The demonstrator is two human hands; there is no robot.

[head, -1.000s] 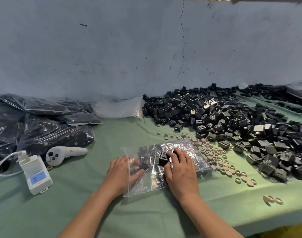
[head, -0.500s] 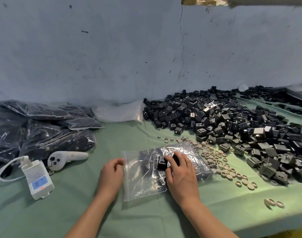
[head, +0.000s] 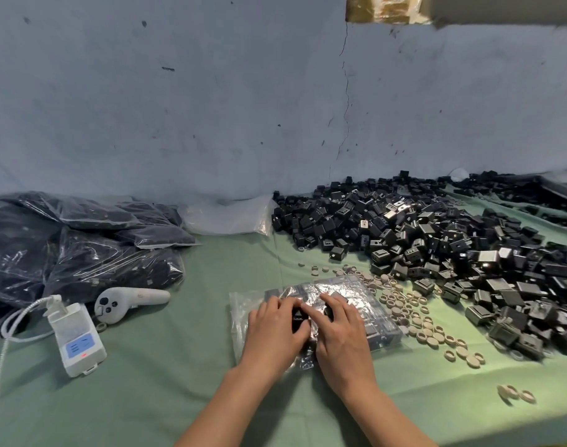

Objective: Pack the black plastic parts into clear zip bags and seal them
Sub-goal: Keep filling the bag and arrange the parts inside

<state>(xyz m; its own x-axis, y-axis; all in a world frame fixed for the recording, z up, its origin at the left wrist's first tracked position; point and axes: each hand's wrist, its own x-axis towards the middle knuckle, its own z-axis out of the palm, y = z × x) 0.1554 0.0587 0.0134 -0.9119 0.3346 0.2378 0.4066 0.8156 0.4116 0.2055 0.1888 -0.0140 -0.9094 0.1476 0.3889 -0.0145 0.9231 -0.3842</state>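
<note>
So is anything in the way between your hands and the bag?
No, nothing visible. The left hand and the right hand both lie right on the clear zip bag, touching it. The beige rings lie beside the bag, to its right, not under the hands.

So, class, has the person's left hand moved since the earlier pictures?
Yes. The left hand moved right, away from the white controller, from the zip bag's left edge onto its middle, beside the right hand.

— How many of each on the table (head: 178,398)?
— One clear zip bag (head: 366,301), two hands (left hand (head: 275,333), right hand (head: 340,333)), one controller (head: 127,300), one power strip (head: 77,338). The black parts (head: 437,240) and beige rings (head: 417,317): uncountable.
</note>
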